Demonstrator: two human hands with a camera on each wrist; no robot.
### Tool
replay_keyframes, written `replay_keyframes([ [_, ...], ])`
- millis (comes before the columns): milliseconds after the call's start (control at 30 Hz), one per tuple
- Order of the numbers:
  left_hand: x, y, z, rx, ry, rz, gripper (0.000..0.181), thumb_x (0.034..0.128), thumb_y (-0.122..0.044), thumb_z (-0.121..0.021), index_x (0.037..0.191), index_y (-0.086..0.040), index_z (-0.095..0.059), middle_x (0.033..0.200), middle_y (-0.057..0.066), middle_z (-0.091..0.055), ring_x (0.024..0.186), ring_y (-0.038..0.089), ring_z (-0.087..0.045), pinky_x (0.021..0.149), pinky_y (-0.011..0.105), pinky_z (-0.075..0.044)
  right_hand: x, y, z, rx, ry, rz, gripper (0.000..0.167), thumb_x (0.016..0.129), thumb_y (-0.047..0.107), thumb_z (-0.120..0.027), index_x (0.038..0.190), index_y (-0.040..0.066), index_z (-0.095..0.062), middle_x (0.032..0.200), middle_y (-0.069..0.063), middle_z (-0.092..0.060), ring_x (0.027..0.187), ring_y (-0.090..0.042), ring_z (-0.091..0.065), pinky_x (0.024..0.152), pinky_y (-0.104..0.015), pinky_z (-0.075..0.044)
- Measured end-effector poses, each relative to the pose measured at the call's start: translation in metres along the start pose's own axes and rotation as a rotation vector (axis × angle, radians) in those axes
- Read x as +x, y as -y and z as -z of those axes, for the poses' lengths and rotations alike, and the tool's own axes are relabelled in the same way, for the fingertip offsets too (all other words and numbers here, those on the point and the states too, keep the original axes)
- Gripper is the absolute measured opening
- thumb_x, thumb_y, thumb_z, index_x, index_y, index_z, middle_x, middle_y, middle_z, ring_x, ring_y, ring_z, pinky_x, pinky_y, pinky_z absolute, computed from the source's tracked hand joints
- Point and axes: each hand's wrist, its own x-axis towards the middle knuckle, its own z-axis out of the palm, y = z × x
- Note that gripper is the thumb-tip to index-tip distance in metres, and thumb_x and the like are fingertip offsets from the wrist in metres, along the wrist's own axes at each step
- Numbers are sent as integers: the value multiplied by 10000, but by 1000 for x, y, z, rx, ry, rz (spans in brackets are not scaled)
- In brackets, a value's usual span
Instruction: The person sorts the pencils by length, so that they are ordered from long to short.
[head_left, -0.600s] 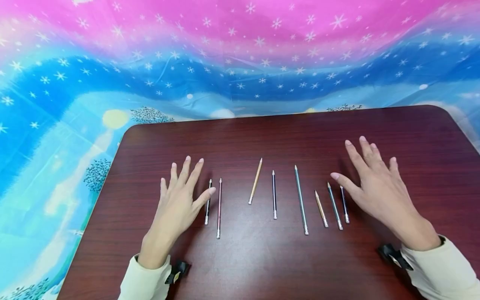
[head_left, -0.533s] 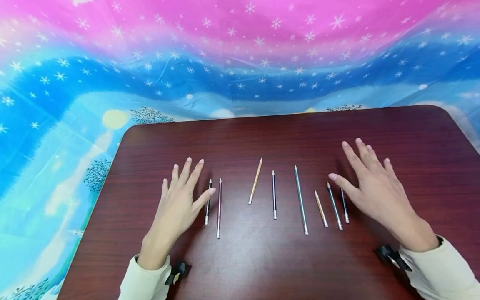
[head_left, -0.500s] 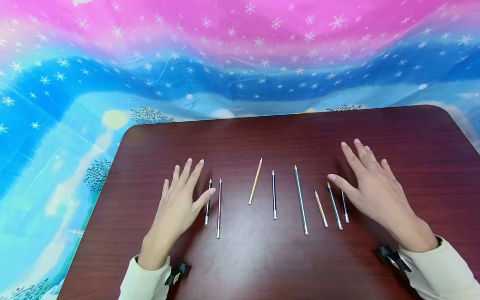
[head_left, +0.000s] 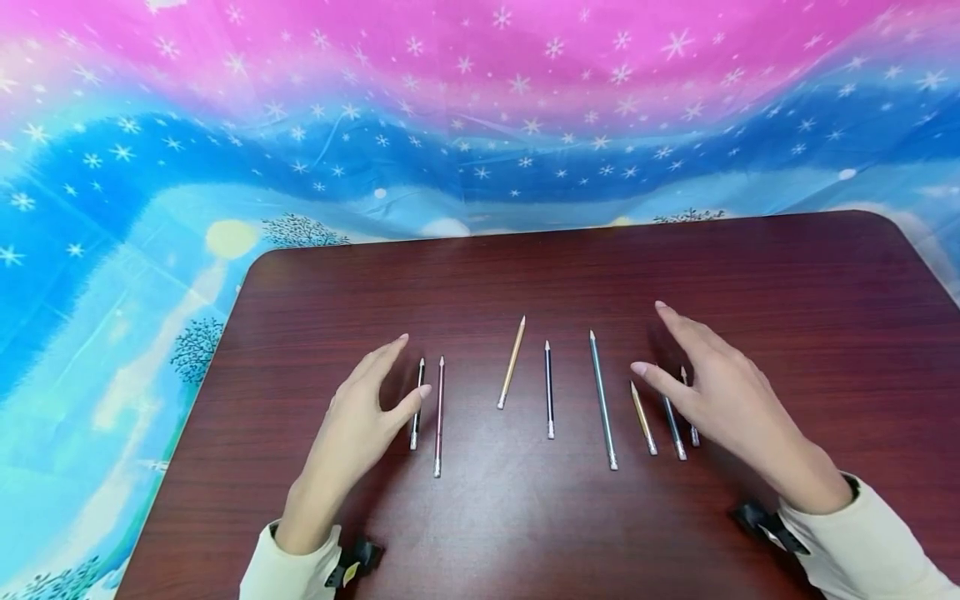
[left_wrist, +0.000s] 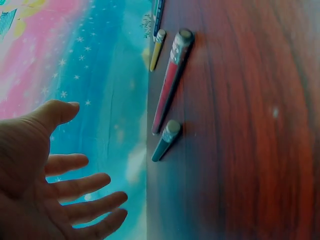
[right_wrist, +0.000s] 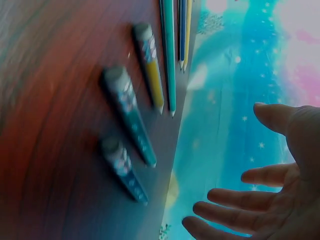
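Several pencils with eraser ends lie apart in a loose row, tips pointing away from me. My left hand (head_left: pixel 352 421) hovers beside a black pencil (head_left: pixel 417 408) and a dark red pencil (head_left: pixel 439 417), holding nothing. Mid-row lie a yellow pencil (head_left: pixel 512 362), a dark blue pencil (head_left: pixel 549 390) and a long green pencil (head_left: pixel 602 400). On the right, my right hand (head_left: pixel 727 400) is over a green pencil (head_left: pixel 675 429) and a short dark pencil (head_left: pixel 693 429), partly hiding them. A short yellow pencil (head_left: pixel 643 418) lies by its thumb. Neither hand grips anything.
The pencils lie on a dark reddish wooden table (head_left: pixel 495 533) with rounded far corners. Behind it hangs a pink and blue cloth (head_left: pixel 465 108) with snowflakes. Black wrist devices sit at both cream sleeves (head_left: pixel 292 567).
My right hand has moved left, over the rightmost pencils. My left hand has turned so its fingers overlap from above, and its fingertips are slightly nearer me. The pencils lie where they were.
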Motion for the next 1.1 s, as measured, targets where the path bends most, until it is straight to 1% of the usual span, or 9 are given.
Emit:
replay_keyframes([
  [200, -2, -3, -4, -210, 40, 29, 684, 953, -226, -787, 1563, -131, -493, 1442, 101, -631, 1186, 262, -701, 944, 423, -609, 1, 8, -6, 71, 9, 15, 812, 992, 423, -720, 1624, 60, -362, 1508, -318, -518, 1274, -486, -582, 983, -676, -484],
  [400, -5, -9, -6, -317, 126, 144, 653, 953, -186, -769, 1547, -123, -507, 1318, 77, -713, 1033, 163, -746, 788, 267, -533, 1, 16, -14, 161, 12, 15, 719, 955, 285, -786, 1538, -3, -479, 1280, -222, -696, 1070, -350, -710, 846, -513, -564],
  [567, -6, -11, -11, -408, 161, 207, 640, 945, -104, -759, 1536, -84, -513, 1263, 93, -730, 940, 158, -747, 699, 246, -573, 2, 22, -18, 225, 55, -11, 655, 945, 232, -789, 1495, -15, -532, 1214, -172, -727, 1009, -280, -737, 780, -348, -536],
  [767, -7, -12, -17, -399, 159, 214, 609, 925, -79, -770, 1498, -97, -566, 1203, 66, -742, 939, 149, -746, 691, 228, -565, 2, 26, -25, 336, 108, -54, 628, 936, 177, -790, 1470, -45, -545, 1189, -172, -721, 898, -182, -733, 653, -227, -549],
  [900, -8, -14, -19, -364, 156, 210, 600, 916, -79, -778, 1483, -100, -584, 1192, 41, -745, 991, 151, -746, 720, 222, -552, 1, 28, -30, 392, 127, -83, 622, 921, 129, -792, 1456, -70, -546, 1179, -193, -713, 801, -125, -717, 611, -235, -565],
  [933, -9, -15, -19, -360, 156, 213, 601, 914, -78, -779, 1482, -100, -584, 1193, 37, -744, 996, 155, -746, 722, 226, -553, 1, 28, -31, 391, 128, -86, 617, 916, 121, -793, 1450, -71, -552, 1172, -188, -714, 794, -114, -715, 615, -252, -573],
  [1000, -9, -16, -20, -349, 154, 214, 600, 909, -68, -775, 1478, -100, -589, 1191, 29, -746, 1006, 157, -747, 730, 230, -550, 1, 28, -34, 386, 129, -89, 610, 905, 113, -797, 1439, -67, -564, 1155, -174, -719, 767, -101, -716, 793, -309, -573],
  [1067, -9, -16, -21, -337, 151, 212, 598, 906, -63, -775, 1474, -101, -594, 1185, 25, -749, 1006, 158, -748, 733, 237, -546, 1, 29, -36, 386, 130, -96, 613, 892, 114, -807, 1431, -61, -572, 1135, -163, -721, 747, -99, -718, 1064, -465, -461],
  [1100, -9, -16, -22, -331, 151, 209, 596, 904, -58, -775, 1472, -99, -597, 1181, 27, -750, 1002, 159, -749, 735, 238, -545, 0, 29, -37, 379, 127, -95, 612, 885, 115, -814, 1423, -59, -579, 1124, -152, -722, 752, -91, -718, 1070, -482, -453],
])
